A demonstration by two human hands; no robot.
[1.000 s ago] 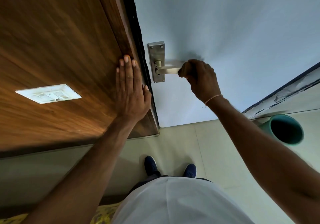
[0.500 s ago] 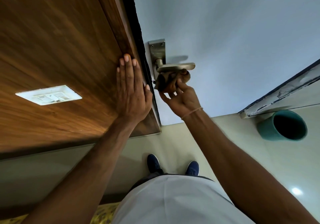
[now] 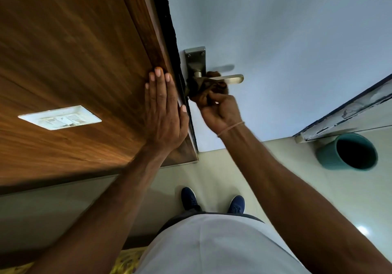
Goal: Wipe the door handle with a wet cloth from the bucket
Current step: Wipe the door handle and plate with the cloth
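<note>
A metal lever door handle (image 3: 231, 78) on a steel backplate (image 3: 195, 61) sits on the pale blue door (image 3: 286, 40). My right hand (image 3: 220, 110) is shut on a dark brown cloth (image 3: 201, 89), pressed under the lever near its pivot, against the lower backplate. The lever's free end sticks out to the right of the cloth. My left hand (image 3: 163, 108) lies flat, fingers together, on the wooden panel (image 3: 74, 61) beside the door edge. A teal bucket (image 3: 347, 152) stands on the floor at the right.
A white switch plate (image 3: 60, 117) is set in the wooden panel at left. My two blue shoes (image 3: 191, 199) stand on the pale tiled floor (image 3: 233, 167) in front of the door. A chipped door frame edge (image 3: 343, 110) runs above the bucket.
My right hand left the lever's free end, dropped below it and now holds the cloth against the pivot and backplate. The left hand has stayed flat on the wood.
</note>
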